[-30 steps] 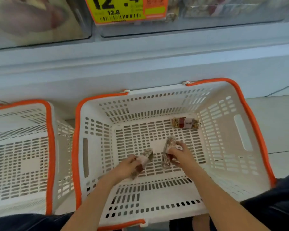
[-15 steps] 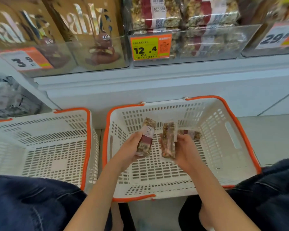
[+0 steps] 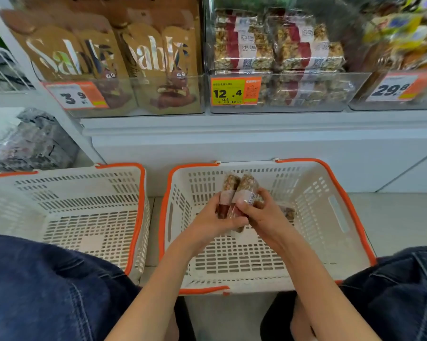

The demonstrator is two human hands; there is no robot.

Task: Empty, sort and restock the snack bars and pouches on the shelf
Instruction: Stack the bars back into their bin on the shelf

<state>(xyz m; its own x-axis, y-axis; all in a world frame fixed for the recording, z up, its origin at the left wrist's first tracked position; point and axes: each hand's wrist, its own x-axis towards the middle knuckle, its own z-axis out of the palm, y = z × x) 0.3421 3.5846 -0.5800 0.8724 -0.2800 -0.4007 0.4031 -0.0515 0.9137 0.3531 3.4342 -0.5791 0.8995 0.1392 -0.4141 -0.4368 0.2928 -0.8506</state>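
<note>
From the head camera, pale floor tiles [image 3: 394, 217] hold two white baskets, the right basket [image 3: 313, 242] at 6 o'clock and the left basket [image 3: 67, 212] at 9. Over the right one, the left hand [image 3: 215, 220] grips one snack bar [image 3: 228, 190], the right hand [image 3: 264, 217] another [image 3: 247, 188], touching. The shelf [image 3: 256, 129] at 12 carries brown pouches [image 3: 114, 65], stacked bars [image 3: 276, 48] and price tags [image 3: 234, 91].
</note>
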